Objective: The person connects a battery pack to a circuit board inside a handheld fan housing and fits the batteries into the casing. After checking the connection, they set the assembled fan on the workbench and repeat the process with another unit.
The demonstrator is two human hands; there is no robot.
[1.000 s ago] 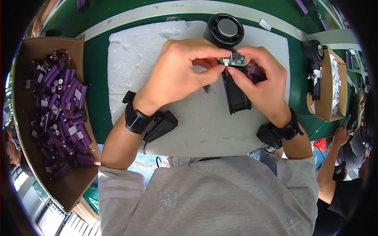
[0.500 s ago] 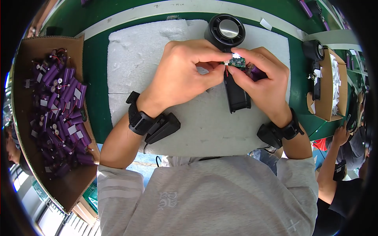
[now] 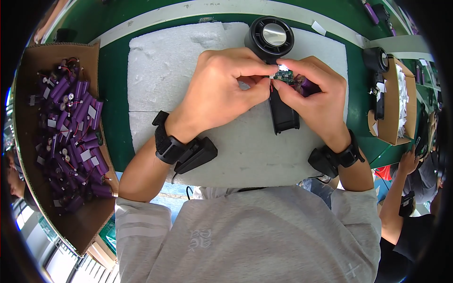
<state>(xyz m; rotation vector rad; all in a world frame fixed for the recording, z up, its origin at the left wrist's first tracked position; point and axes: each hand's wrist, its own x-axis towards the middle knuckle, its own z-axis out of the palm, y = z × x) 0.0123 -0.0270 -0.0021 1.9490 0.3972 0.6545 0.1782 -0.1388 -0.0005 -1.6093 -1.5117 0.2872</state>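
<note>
A small green circuit board (image 3: 284,75) with a white part on it sits between my hands, above the black handle (image 3: 284,115) of a handheld fan. The fan's round head (image 3: 271,37), with a silver centre, lies just beyond. My left hand (image 3: 226,89) pinches a small white plug with thin red wires at the board's left edge. With thumb and forefinger, my right hand (image 3: 314,89) grips the board from the right. A purple battery cell (image 3: 309,87) shows partly beneath the right fingers. The plug's exact seating is hidden by my fingertips.
A white foam pad (image 3: 160,70) lies under the work on the green table. At left stands a cardboard box (image 3: 89,226) of purple battery cells (image 3: 85,108). To the right are another fan (image 3: 376,61) and a small carton (image 3: 394,134) holding white pieces. A co-worker's arm (image 3: 391,221) shows at lower right.
My left fingertips have shifted slightly right, closer against the board's edge. The fan handle has moved a touch up and left. Both hands keep their grips.
</note>
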